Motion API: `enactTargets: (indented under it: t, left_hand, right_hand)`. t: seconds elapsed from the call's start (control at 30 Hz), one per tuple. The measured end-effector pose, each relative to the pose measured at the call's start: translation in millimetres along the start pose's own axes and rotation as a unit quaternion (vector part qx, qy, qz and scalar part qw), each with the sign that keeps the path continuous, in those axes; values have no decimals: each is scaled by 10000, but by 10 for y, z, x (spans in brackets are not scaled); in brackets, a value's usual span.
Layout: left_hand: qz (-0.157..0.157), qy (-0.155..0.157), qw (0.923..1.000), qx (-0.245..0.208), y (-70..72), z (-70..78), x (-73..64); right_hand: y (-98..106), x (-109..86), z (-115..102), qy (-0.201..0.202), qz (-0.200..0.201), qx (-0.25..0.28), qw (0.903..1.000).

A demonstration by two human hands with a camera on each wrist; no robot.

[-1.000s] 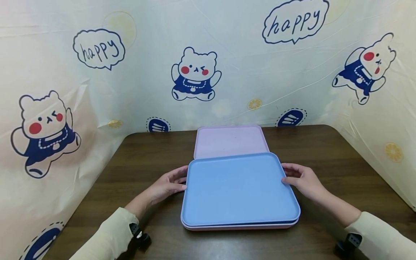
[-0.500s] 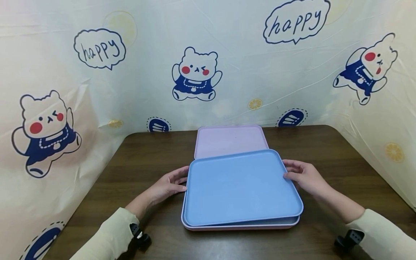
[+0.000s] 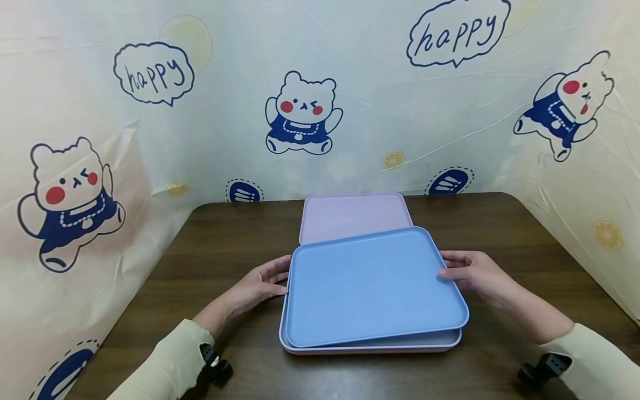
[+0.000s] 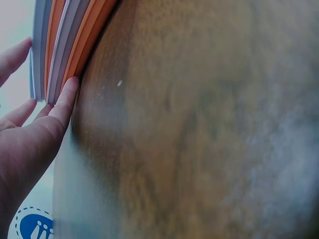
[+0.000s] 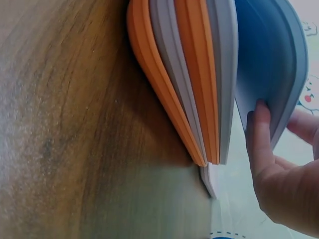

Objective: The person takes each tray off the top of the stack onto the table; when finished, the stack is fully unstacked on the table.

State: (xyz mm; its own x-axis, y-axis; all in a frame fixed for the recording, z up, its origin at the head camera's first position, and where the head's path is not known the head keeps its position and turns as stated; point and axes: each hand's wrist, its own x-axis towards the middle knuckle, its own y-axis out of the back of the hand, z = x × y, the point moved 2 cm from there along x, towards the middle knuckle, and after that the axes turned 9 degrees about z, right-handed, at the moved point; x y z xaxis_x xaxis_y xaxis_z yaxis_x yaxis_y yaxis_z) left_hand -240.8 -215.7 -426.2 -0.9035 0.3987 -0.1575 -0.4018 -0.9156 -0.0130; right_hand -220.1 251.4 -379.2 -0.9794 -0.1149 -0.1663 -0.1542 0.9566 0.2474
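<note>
A blue rectangular tray [image 3: 375, 289] lies on a stack of trays, tilted with its right side raised. My right hand [image 3: 480, 276] pinches its right edge, thumb on the upper face and fingers beneath. Under it, the lilac tray [image 5: 224, 74] shows a gap along the right, with orange trays [image 5: 192, 64] and another lilac one stacked below. At the stack's left side, my left hand [image 3: 260, 284] has fingers and thumb extended. In the left wrist view its fingertips [image 4: 72, 84] touch the stacked rims, the lowest finger at the bottom orange tray.
Behind the stack, a lilac tray [image 3: 357, 216] lies on the dark wooden table [image 3: 225, 233], its near part covered by the blue tray in the head view. A patterned cloth [image 3: 375, 111] with bears and "happy" bubbles hangs around the back and sides.
My right hand has moved slightly right, raising the blue tray's right side and widening the gap over the stack. My left hand has stayed at the left side.
</note>
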Motion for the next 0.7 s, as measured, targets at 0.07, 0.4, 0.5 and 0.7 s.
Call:
enactTargets:
  t: [0.07, 0.4, 0.5, 0.7]
  left_hand:
    - [-6, -6, 10000, 9, -1, 0, -2]
    - [0, -8, 10000, 79, 16, -14, -3]
    - [-6, 13, 10000, 85, 16, -15, 2]
    - [21, 39, 10000, 89, 9, -10, 14]
  right_hand:
    - [29, -8, 11, -99, -191, 162, 9996]
    - [92, -47, 62, -111, -1930, 1130, 9746]
    - [92, -56, 65, -53, -2251, 1247, 9663]
    - [121, -79, 79, 264, -2765, 1047, 9549]
